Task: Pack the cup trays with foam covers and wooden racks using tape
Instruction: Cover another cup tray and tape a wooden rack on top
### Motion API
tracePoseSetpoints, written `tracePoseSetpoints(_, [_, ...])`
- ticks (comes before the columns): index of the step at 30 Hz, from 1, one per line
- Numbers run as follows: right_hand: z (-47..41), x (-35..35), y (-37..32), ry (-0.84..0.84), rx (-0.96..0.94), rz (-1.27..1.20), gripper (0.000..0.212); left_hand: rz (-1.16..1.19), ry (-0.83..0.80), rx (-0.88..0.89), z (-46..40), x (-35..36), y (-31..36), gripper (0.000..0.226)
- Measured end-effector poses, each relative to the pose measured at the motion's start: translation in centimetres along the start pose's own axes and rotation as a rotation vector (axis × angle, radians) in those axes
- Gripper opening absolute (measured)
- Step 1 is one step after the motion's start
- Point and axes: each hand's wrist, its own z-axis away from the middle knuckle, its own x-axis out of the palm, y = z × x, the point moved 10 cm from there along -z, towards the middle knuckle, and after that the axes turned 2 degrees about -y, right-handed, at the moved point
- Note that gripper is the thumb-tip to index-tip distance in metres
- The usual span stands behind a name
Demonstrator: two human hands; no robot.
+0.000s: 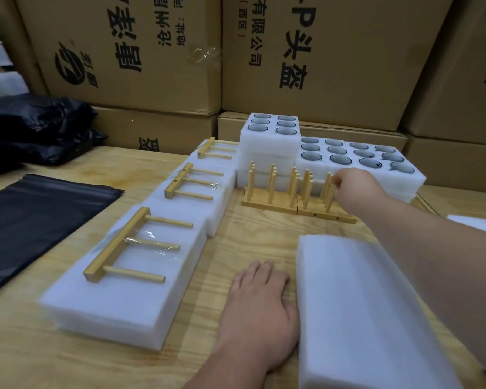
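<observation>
Right now my right hand [351, 183] is stretched out across the table, its fingers curled round the top of a peg on the rightmost of the pale wooden racks [298, 197] that stand upright in a row, pegs pointing up. My left hand [260, 304] lies flat and relaxed on the light plywood tabletop [236, 242], palm down, holding nothing, its edge just touching a thick white foam block [362, 313] that lies near me under my right forearm. Behind the standing racks sit the white foam cup trays: a taller stack of them [270, 147] with six dark-rimmed cups showing in its top, and beside it on the right a lower, wider tray [357, 164] with a dozen cups in its round holes. To my left runs a line of closed white foam packs, each with a wooden rack lying flat on top; the nearest pack [124, 276] and the middle pack [197, 189] show clear tape across the pegs, while on the far pack [213, 153] I cannot tell whether tape is there. Further left lie flat black plastic bags [40, 214], with a heap of crumpled black bags [37, 127] behind them. Brown cardboard cartons [141, 51] printed with black characters are stacked along the back.
</observation>
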Motion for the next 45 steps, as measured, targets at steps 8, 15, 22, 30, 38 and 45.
tracePoseSetpoints(8, [0.4, 0.6, -1.1, -0.111, -0.086, 0.119, 0.024, -0.009, 0.014, 0.011, 0.1, -0.3, 0.2, 0.052])
tracePoseSetpoints(15, [1.3, -0.7, -1.2, -0.144, -0.1, 0.183, 0.031, 0.001, 0.002, 0.01, 0.1, -0.3, 0.3, 0.051])
tracePoseSetpoints(22, [2.7, -5.7, -2.4, -0.042, -0.183, 0.157, 0.016, -0.012, 0.008, 0.008, 0.2, -0.3, 0.2, 0.052])
tracePoseSetpoints(30, [5.5, -10.6, -2.2, 0.015, -0.223, -0.088, 0.009, -0.016, 0.004, 0.0, 0.3, -0.5, 0.4, 0.051])
tracePoseSetpoints(38, [11.0, -12.5, -0.7, -0.03, -0.16, -0.422, 0.005, -0.014, 0.0, 0.001, 0.3, -0.6, 0.5, 0.051])
tracePoseSetpoints(45, [15.4, -11.9, 1.7, -0.008, -0.075, -0.766, 0.003, -0.007, -0.003, -0.009, 0.2, -0.5, 0.4, 0.05])
